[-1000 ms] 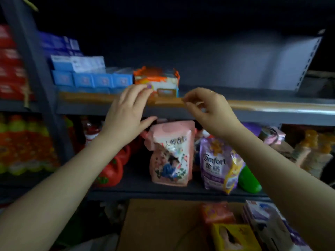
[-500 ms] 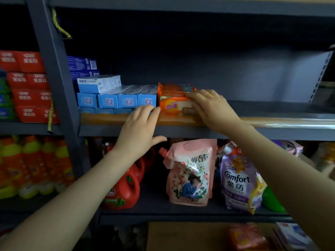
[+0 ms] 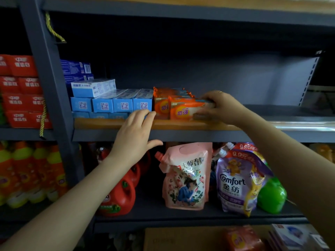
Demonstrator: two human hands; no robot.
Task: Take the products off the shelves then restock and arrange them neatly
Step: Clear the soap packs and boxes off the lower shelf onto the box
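The right hand (image 3: 220, 107) held an orange soap pack (image 3: 186, 111) by its right end on the upper shelf (image 3: 181, 132). Another orange pack (image 3: 161, 108) sat just behind it to the left. The left hand (image 3: 135, 136) rested flat on the shelf's front edge, with its fingers touching the blue boxes (image 3: 112, 104). The blue boxes stood in a row beside the orange packs, with one white and blue box (image 3: 93, 87) on top. On the lower shelf stood a red jug (image 3: 117, 198), a pink pouch (image 3: 184, 176), a purple pouch (image 3: 237, 180) and a green bottle (image 3: 272, 196).
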